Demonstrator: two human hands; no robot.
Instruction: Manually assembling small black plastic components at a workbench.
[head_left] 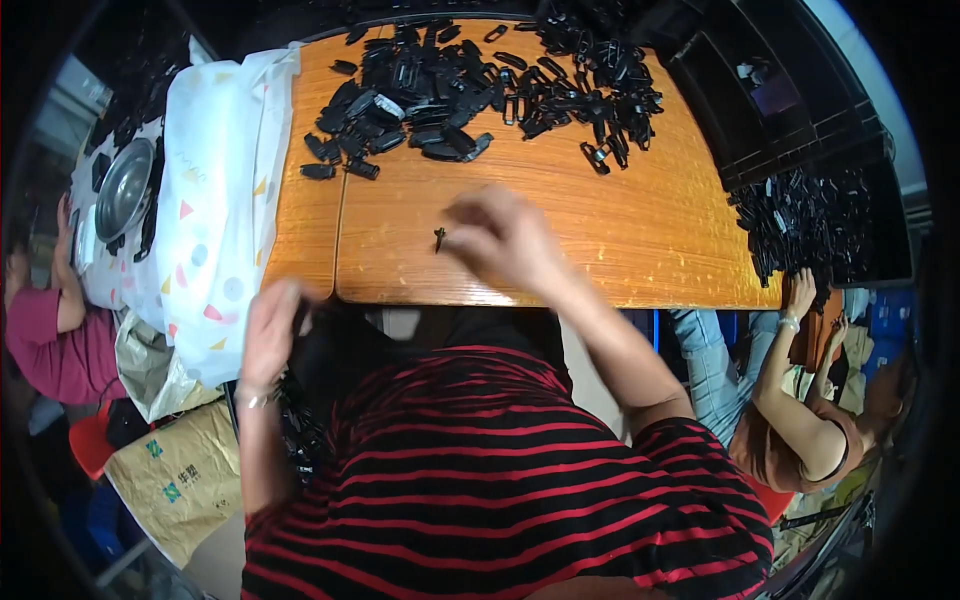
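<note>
My right hand (508,238) hovers over the middle of the orange wooden table (620,230), its fingers curled and smeared by motion. Beside its fingertips is a small dark piece (439,239); whether they touch it I cannot make out. At the table's front edge, left of centre, my left hand (272,328) is blurred too, with a dark patch by its fingers that could be a part or shadow. Toward the far side lies a heap of black plastic parts (420,95), with slimmer black frame-like parts (600,90) heaped to its right.
White patterned sheeting (215,190) covers the table's left side. Beyond it are a metal bowl (128,190) and a person in a maroon top (65,335). At right, another person's hand (800,295) is near a pile of black parts (800,225). A brown sack (180,480) lies lower left.
</note>
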